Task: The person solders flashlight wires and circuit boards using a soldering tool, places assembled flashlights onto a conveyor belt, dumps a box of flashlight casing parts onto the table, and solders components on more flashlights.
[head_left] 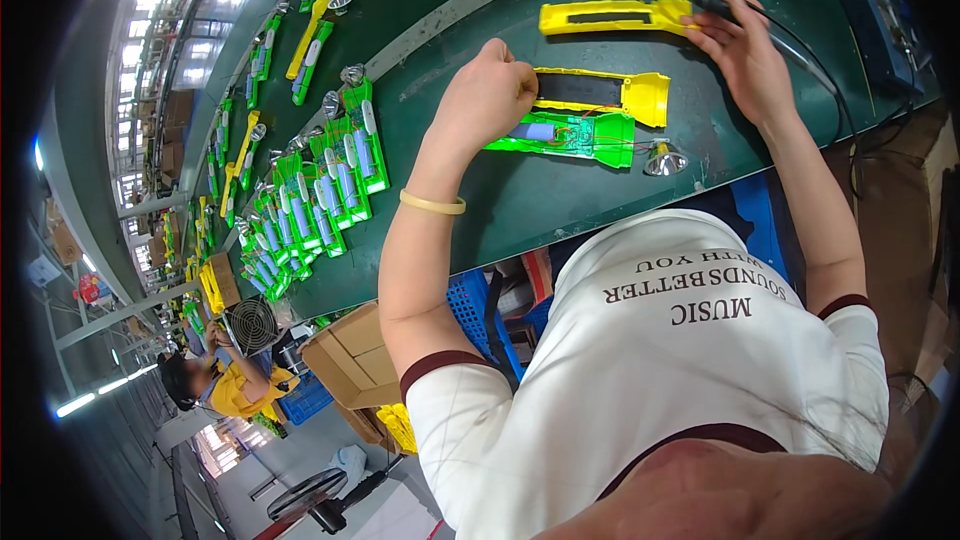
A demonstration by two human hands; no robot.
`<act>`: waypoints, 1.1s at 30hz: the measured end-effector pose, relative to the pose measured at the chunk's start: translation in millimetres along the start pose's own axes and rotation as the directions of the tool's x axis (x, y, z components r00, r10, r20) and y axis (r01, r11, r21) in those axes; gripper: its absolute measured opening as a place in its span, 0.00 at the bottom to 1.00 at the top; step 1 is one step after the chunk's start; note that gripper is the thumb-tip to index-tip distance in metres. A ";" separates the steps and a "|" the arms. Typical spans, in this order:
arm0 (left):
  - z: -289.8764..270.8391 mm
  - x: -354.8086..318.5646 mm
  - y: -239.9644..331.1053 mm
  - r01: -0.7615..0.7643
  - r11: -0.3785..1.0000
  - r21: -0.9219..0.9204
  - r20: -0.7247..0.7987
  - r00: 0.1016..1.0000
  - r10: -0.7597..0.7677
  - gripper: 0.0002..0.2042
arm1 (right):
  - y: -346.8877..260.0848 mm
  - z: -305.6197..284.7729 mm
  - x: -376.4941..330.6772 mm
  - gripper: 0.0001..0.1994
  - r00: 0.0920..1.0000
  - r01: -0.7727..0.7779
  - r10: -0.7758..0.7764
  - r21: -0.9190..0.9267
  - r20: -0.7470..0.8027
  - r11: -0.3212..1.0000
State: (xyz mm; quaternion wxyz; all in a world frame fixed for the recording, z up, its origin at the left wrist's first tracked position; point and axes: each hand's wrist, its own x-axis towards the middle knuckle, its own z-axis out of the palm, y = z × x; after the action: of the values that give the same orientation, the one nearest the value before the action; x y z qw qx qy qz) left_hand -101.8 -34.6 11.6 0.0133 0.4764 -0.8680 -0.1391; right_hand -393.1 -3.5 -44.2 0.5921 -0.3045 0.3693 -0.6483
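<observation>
My left hand (485,95) is closed at the left end of a yellow flashlight shell (645,98) with a dark panel inside; its fingertips are partly hidden, so I cannot make out what they pinch. Just below lies an open green flashlight shell (605,140) with a blue-grey battery, a circuit board and thin wires. Wires lead from it to a silver reflector (664,160). My right hand (745,60) is closed around the black handle of what looks like a soldering iron (708,2). Its fingertips meet the right end of another yellow shell (610,17).
Rows of green shells with batteries and reflectors (310,195) crowd the left of the dark green table (430,180). A black cable (825,75) trails on the right beside a dark box (875,25). At lower left are a cardboard box (350,360), a fan (310,495) and a co-worker (240,390).
</observation>
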 end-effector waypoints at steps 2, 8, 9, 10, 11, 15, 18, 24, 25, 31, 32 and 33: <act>-1.7 1.5 -0.1 -0.007 1.000 0.007 0.007 1.000 0.007 0.04 | -6.4 -10.6 -13.7 0.15 0.999 0.034 -0.033 0.034 -0.024 0.999; -4.6 4.4 -5.3 -0.026 0.999 0.045 0.054 0.998 0.023 0.05 | 8.0 -2.4 -32.0 0.13 0.983 0.158 -0.162 -0.055 -0.082 0.986; -5.8 5.1 -8.5 -0.031 0.998 0.046 0.056 0.998 0.028 0.05 | 9.1 -2.3 -31.9 0.13 0.979 0.186 -0.192 -0.089 -0.062 0.978; -8.3 5.9 -13.3 -0.061 0.996 -0.064 0.006 0.998 0.062 0.06 | 9.7 -2.5 -31.5 0.13 0.979 0.188 -0.194 -0.087 -0.065 0.978; -10.3 7.4 -17.6 -0.097 0.980 -0.171 -0.048 0.995 0.090 0.07 | 9.7 -2.2 -31.7 0.13 0.980 0.186 -0.193 -0.102 -0.057 0.977; 9.6 12.4 -27.2 -0.270 0.963 0.010 -0.247 0.932 0.263 0.10 | 11.9 0.8 -30.5 0.14 0.984 0.167 -0.174 -0.118 -0.047 0.979; 9.5 7.2 -30.5 -0.300 0.950 -0.089 -0.269 0.925 0.267 0.09 | 11.7 -1.6 -31.8 0.14 0.986 0.159 -0.163 -0.088 -0.040 0.983; 17.1 -40.3 -21.8 -0.403 0.854 -0.328 -0.122 0.915 0.385 0.25 | 10.9 -3.5 -32.4 0.14 0.986 0.138 -0.140 -0.038 -0.085 0.990; 20.4 -40.9 -23.8 -0.444 0.821 -0.358 -0.151 0.896 0.418 0.24 | 10.7 -2.6 -31.8 0.14 0.987 0.129 -0.133 -0.044 -0.090 0.991; 12.4 6.9 -88.7 -0.024 0.911 -0.413 -0.390 0.908 -0.153 0.25 | 6.9 1.0 -28.6 0.15 0.984 0.115 -0.126 -0.091 -0.125 0.989; 7.9 30.8 -109.6 -0.004 0.916 -0.401 -0.446 0.875 -0.191 0.26 | 6.6 2.8 -28.8 0.15 0.984 0.112 -0.127 -0.122 -0.128 0.986; 5.2 55.0 -130.3 0.032 0.952 -0.305 -0.512 0.837 -0.193 0.26 | 6.3 3.2 -29.3 0.15 0.984 0.104 -0.124 -0.152 -0.128 0.983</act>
State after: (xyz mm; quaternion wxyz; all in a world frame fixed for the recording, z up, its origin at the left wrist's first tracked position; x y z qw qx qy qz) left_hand -25.3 -145.2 -32.5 0.3149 0.5399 -0.7707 -0.1243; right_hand -383.7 25.0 -46.5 0.5035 -0.3220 0.4370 -0.6722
